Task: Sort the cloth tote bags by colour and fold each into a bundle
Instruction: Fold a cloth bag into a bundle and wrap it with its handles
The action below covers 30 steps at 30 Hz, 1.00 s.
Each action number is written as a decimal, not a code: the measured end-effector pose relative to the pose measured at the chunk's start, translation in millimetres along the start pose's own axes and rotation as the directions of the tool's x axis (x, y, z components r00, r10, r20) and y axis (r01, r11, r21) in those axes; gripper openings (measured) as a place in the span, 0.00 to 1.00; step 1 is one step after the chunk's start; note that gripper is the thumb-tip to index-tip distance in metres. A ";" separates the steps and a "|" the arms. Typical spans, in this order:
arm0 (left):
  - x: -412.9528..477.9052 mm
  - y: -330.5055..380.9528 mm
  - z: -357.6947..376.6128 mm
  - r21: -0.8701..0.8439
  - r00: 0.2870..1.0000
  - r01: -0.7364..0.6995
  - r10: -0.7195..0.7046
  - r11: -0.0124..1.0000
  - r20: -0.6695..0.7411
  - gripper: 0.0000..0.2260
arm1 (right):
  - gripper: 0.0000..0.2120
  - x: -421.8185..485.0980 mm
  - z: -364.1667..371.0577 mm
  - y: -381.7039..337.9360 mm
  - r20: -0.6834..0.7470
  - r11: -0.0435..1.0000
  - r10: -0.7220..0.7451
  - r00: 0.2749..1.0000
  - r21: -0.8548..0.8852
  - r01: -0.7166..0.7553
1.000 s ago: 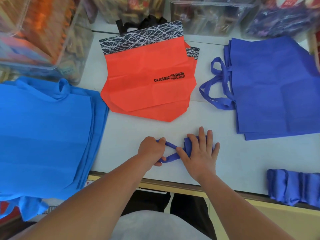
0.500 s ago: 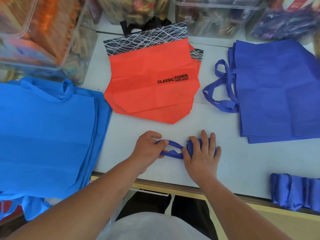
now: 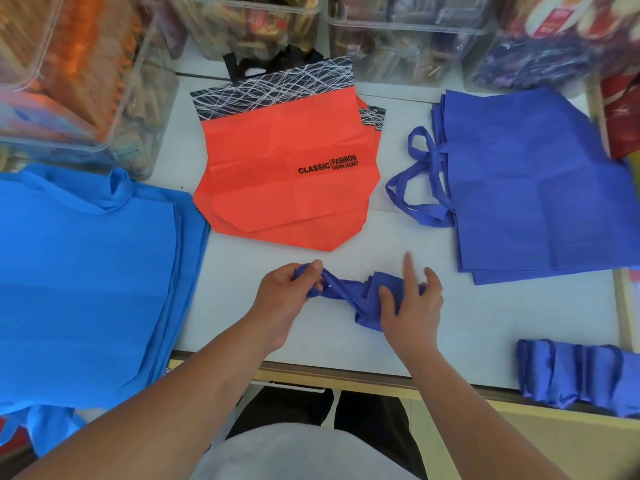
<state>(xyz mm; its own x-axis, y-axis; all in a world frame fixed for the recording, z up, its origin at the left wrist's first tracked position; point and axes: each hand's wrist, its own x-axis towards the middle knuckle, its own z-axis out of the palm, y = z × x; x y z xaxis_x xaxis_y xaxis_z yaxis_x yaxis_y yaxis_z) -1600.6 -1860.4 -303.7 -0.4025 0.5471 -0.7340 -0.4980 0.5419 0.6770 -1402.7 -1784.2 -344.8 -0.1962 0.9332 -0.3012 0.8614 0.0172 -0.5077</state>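
At the counter's [image 3: 485, 323] near edge, the right hand [image 3: 412, 306] holds the folded dark-blue bag [image 3: 367, 308] between thumb and fingers, with the index finger lifted. The left hand [image 3: 287, 292] pinches its handle loop [image 3: 334, 289] taut. This looks like the tying-off step, so the loop likely wraps around the bundle next. Finished bundles [image 3: 581, 375] lie to the right, and a flat dark-blue stack [image 3: 536, 188] waits beyond.

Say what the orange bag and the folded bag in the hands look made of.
Orange bag: stiffer, slightly glossy sheet, perhaps laminated non-woven; it keeps sharp creases. Folded bag: soft matte cloth, likely non-woven fabric; it bunches limply.
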 end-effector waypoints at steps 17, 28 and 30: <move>-13.7 1.8 15.0 0.511 0.990 -0.139 0.140 0.848 0.038 0.15 | 0.24 0.7 -33.4 -17.5 0.377 0.650 0.424 0.824 0.507 -0.566; -52.4 23.4 38.2 0.433 0.953 0.179 -0.265 0.884 0.147 0.14 | 0.13 -29.7 -150.0 -7.1 0.549 0.785 -0.158 0.821 0.574 -0.233; -63.2 27.4 57.4 0.466 0.938 0.175 -0.290 0.867 0.188 0.15 | 0.15 -33.3 -175.7 -0.8 0.518 0.838 -0.256 0.816 0.540 -0.081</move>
<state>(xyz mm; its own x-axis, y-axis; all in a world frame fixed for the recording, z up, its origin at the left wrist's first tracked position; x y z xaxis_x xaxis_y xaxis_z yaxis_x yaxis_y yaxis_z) -1544.7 -1843.4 -235.6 -0.0892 0.4761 -0.8748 -0.1443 0.8629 0.4843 -1314.5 -1752.3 -192.5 -0.6231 0.5712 -0.5343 0.4843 -0.2546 -0.8370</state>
